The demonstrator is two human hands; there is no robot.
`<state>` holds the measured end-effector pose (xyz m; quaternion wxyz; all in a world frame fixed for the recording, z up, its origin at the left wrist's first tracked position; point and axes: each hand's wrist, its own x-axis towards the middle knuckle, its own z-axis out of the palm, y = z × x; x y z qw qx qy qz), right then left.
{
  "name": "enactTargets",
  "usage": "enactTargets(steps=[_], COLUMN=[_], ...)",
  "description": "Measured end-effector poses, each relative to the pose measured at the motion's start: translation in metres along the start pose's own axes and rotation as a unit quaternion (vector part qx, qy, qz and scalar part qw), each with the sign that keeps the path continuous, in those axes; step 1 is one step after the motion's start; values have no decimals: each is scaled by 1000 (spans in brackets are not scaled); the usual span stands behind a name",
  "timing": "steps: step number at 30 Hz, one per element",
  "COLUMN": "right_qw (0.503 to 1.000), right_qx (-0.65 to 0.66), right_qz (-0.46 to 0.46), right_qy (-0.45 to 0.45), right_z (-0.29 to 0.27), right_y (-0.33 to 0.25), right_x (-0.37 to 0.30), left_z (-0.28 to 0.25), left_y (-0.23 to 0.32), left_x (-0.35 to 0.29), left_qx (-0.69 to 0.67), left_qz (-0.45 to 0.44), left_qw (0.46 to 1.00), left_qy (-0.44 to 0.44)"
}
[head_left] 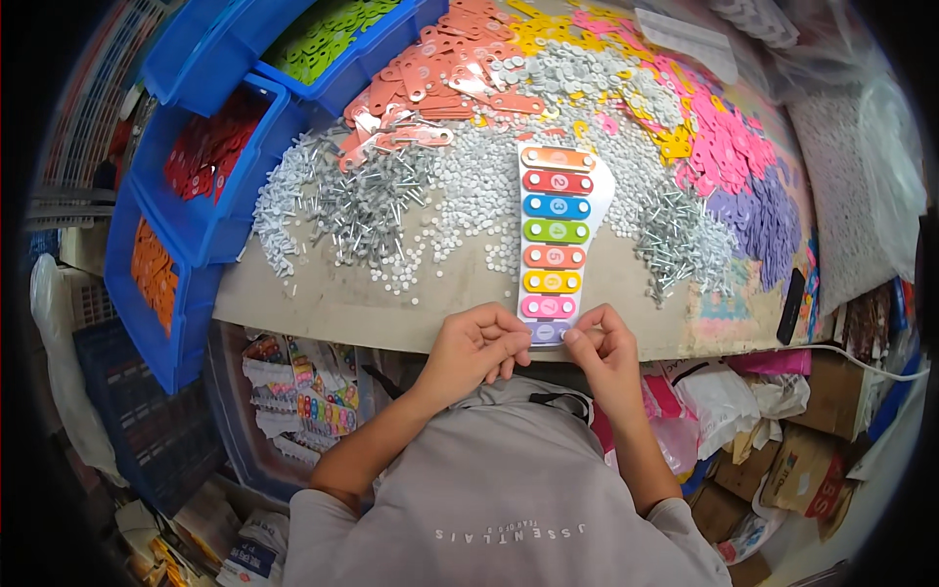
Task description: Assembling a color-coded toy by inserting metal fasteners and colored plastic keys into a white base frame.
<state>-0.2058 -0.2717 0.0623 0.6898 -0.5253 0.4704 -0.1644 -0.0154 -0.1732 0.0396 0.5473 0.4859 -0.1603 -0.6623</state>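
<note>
A toy xylophone (553,256) lies on the table in front of me, its white base carrying a column of coloured bars with white caps at their ends. The lowest one, a purple bar (546,334), sits at the table's front edge between my hands. My left hand (477,347) is closed, thumb and fingers pinched at that bar's left end. At its right end, the thumb and forefinger of my right hand (604,350) are pinched together. Whether a small cap or pin is between those fingertips is hidden.
Loose white caps (469,196) and metal pins (377,201) surround the xylophone, with more pins (680,240) on the right. Beyond are piles of salmon bars (430,73), pink bars (724,147) and purple bars (758,225). Blue bins (186,235) line the left; a black object (791,305) lies right.
</note>
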Motion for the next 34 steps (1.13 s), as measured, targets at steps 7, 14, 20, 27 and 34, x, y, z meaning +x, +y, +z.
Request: enactTargets(steps=[7,14,20,27,34], right_qw=[1000,998,994,992,993], right_qx=[-6,-24,-43,-34,-52], right_qz=[-2,52,72,67,22], right_qy=[6,-30,-69,-99,-106], right_z=[-1,-1,-12,-8,-3], right_y=[2,-9,1,-5,-4], right_x=[5,5,13,22,20], left_z=[4,13,12,8,7], left_y=[-4,-1,-11,-17,-12], left_x=[4,7,16,21,13], left_qx=[7,441,250,261,287], left_qz=[9,113,67,155,125], left_qw=[1000,882,965,952,949], left_qy=[0,119,41,40,38])
